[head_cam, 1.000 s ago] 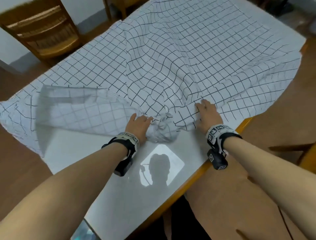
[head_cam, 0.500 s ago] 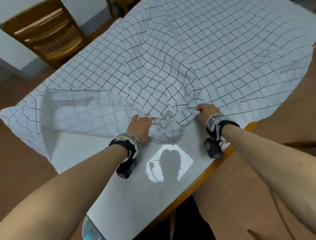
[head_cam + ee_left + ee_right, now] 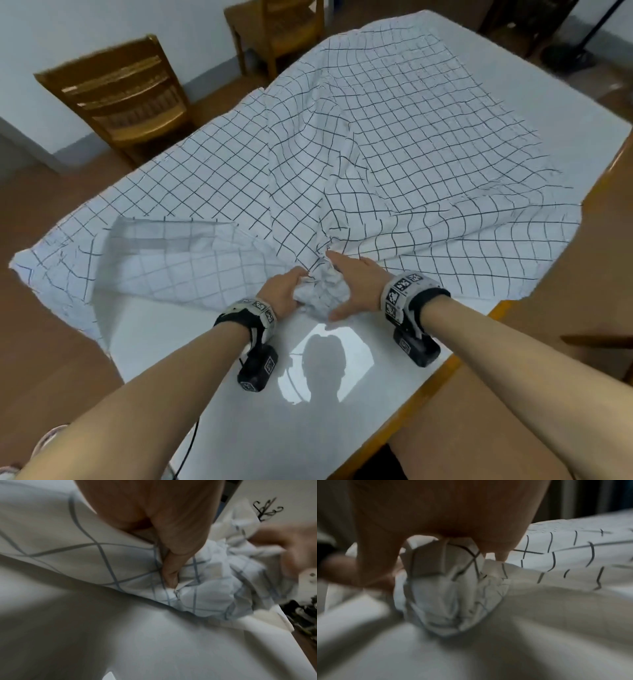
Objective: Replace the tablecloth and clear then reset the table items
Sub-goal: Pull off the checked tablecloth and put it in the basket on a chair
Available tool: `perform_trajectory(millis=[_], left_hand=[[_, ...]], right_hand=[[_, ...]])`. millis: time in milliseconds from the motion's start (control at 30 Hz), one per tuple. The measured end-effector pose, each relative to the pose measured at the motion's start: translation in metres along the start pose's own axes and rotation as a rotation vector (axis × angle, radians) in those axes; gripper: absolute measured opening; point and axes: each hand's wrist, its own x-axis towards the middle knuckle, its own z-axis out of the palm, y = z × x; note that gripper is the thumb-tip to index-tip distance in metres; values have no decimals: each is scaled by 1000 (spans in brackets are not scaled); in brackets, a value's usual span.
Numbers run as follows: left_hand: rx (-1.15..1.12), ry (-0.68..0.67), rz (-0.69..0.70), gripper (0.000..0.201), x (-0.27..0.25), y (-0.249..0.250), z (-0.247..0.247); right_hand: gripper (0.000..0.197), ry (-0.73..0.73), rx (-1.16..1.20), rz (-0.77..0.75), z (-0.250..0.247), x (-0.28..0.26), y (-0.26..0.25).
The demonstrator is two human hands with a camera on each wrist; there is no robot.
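A white tablecloth (image 3: 394,137) with a black grid lies rumpled over the white table (image 3: 239,428). Its near edge is gathered into a crumpled wad (image 3: 320,294) at the middle. My left hand (image 3: 284,291) grips the wad from the left with curled fingers. In the left wrist view its thumb (image 3: 169,574) digs into the tablecloth (image 3: 68,534). My right hand (image 3: 352,284) cups the wad from the right, fingers over the top and thumb below. The right wrist view shows the wad (image 3: 445,595) held between that thumb and the fingers (image 3: 501,553).
Bare white tabletop lies near me, with a wooden rim (image 3: 445,370) on the right. Two wooden chairs (image 3: 120,92) (image 3: 281,27) stand beyond the table's far left side. A dark stand base (image 3: 565,58) sits on the floor at the far right.
My right hand has slid left from the cloth's right part to the wad, gathering more cloth toward the middle. The left hand has kept its grip in place.
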Motion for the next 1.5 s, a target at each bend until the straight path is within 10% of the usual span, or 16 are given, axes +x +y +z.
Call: perform_trajectory(millis=[167,300,400,533,900,1167,1500], left_hand=[[-31,-14,-28,57,-3,7,-12],[-21,106,29,64,-3,14,-31],[202,303,210,64,-13,16,-38],[510,224,390,81,-35,17,-28],[568,59,205,52,17,53,5],[577,106,158,46,54,70,2],[442,50,128,32,24,81,11]], right_hand=[[42,133,49,62,18,12,5],[22,223,188,231,8,23,6],[28,232,223,279,1,30,14],[18,221,326,340,-1,30,21],[41,414,463,426,29,-37,74],[116,228,192,405,44,-81,166],[18,225,-35,442,19,-25,163]])
